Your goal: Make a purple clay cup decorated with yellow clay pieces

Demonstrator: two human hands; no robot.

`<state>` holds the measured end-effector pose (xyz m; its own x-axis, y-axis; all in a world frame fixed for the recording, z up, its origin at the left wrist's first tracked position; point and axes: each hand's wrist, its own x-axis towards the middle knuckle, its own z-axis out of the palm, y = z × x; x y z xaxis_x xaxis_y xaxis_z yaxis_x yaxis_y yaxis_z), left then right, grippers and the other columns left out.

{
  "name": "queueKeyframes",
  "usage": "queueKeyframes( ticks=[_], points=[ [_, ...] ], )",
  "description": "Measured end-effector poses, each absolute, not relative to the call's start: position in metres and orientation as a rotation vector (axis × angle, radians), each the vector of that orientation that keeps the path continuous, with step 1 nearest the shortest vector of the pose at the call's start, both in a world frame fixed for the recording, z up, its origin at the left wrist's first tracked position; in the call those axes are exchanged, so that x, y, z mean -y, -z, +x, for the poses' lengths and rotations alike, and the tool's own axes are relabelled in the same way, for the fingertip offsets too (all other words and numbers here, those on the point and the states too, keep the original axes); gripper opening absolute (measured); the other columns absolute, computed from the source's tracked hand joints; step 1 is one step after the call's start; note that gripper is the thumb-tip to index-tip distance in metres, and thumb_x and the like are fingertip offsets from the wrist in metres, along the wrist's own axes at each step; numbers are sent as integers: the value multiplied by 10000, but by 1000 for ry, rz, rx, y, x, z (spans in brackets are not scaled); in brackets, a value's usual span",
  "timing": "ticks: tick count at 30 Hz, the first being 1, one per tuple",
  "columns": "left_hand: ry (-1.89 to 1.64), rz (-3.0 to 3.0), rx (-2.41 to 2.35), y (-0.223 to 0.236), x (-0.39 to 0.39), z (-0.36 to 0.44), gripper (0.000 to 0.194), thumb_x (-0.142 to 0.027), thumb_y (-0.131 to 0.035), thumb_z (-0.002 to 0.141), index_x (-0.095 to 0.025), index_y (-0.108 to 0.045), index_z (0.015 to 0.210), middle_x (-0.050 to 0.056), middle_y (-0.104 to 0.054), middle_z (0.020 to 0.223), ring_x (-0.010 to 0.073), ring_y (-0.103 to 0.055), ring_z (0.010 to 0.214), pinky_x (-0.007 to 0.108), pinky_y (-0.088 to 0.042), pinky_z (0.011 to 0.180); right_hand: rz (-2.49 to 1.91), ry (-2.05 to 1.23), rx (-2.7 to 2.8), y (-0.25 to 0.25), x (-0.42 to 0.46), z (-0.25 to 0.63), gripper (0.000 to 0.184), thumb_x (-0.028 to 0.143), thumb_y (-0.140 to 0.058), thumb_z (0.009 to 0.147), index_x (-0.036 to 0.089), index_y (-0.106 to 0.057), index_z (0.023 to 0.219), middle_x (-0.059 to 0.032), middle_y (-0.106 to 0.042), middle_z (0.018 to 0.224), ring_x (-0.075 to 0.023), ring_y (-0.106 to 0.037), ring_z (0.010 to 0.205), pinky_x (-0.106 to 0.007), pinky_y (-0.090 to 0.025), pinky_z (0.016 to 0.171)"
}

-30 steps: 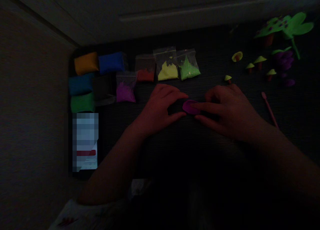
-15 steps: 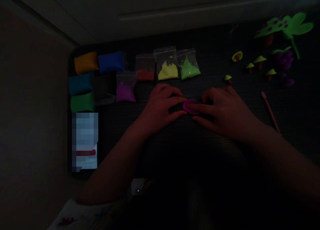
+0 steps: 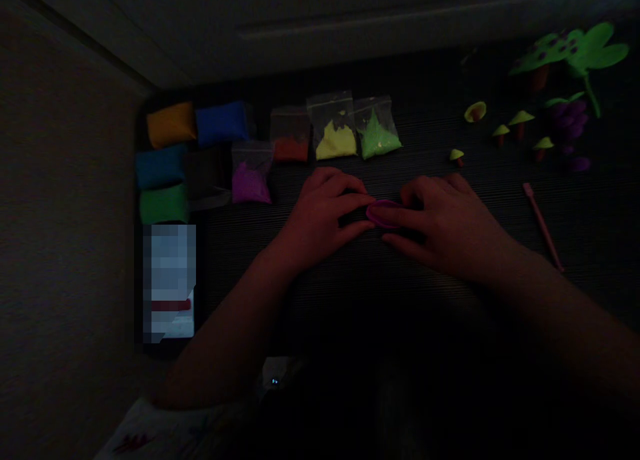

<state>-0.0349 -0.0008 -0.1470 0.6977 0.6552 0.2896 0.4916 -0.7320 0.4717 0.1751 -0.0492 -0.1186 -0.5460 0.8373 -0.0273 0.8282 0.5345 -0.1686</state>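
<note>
A thin purple clay disc (image 3: 387,225) with a raised rim lies between my two hands over the dark table. My left hand (image 3: 330,210) pinches its left edge, thumb below and index finger above. The index finger of my right hand (image 3: 440,220) rests across the inside of the disc and covers much of it. The right thumb is close to the lower rim, and the other right fingers are curled. An open bag of purple clay (image 3: 251,184) lies to the left of my hands.
Bags of orange-red (image 3: 291,149), yellow (image 3: 336,143) and light green clay (image 3: 379,139) lie behind my hands. More coloured packs sit left, above a lit screen (image 3: 173,273). To the right are several small mushrooms (image 3: 521,119), a pink modelling tool (image 3: 544,227) and purple grapes (image 3: 570,119).
Both hands keep nearly the same pose around the purple disc. The right hand has shifted very slightly. Nothing has been let go.
</note>
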Motion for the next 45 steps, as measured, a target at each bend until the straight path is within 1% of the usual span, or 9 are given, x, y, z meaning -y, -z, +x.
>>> queueKeyframes(
  ticks=[13,22,33,38,45],
  points=[
    [-647,2536,-895,147,1,-34,281,-357,-612,771,-201,-628,1004,34,-608,992,191,-477,980,361,-392,878,-1447,-226,2688,118,51,176,382,454,-381,862,358,-526,1202,-84,-503,988,-232,-476,862,-376,-281,735],
    [-613,2507,-912,146,2,-34,259,-344,-606,776,-212,-634,997,35,-610,997,196,-467,985,368,-385,877,-1453,-251,2693,118,50,175,366,437,-425,846,357,-542,1184,-82,-506,979,-235,-467,858,-366,-272,717],
    [-630,2514,-903,146,2,-33,268,-351,-618,766,-202,-633,989,36,-611,1000,190,-471,985,359,-389,881,-1416,-351,2657,119,49,178,355,434,-427,847,343,-568,1159,-83,-496,984,-233,-473,884,-374,-300,740],
    [-640,2531,-896,146,2,-34,277,-360,-614,768,-197,-633,990,38,-612,988,188,-477,970,353,-388,877,-1393,-397,2591,122,48,181,338,415,-482,828,336,-583,1140,-68,-495,968,-211,-471,862,-354,-309,732],
    [-625,2524,-923,145,2,-33,292,-360,-614,766,-204,-614,1012,43,-603,1004,199,-483,991,366,-384,882,-1375,-418,2476,125,49,180,271,365,-549,798,300,-634,1047,-48,-511,908,-186,-470,811,-332,-317,705]
  ],
)
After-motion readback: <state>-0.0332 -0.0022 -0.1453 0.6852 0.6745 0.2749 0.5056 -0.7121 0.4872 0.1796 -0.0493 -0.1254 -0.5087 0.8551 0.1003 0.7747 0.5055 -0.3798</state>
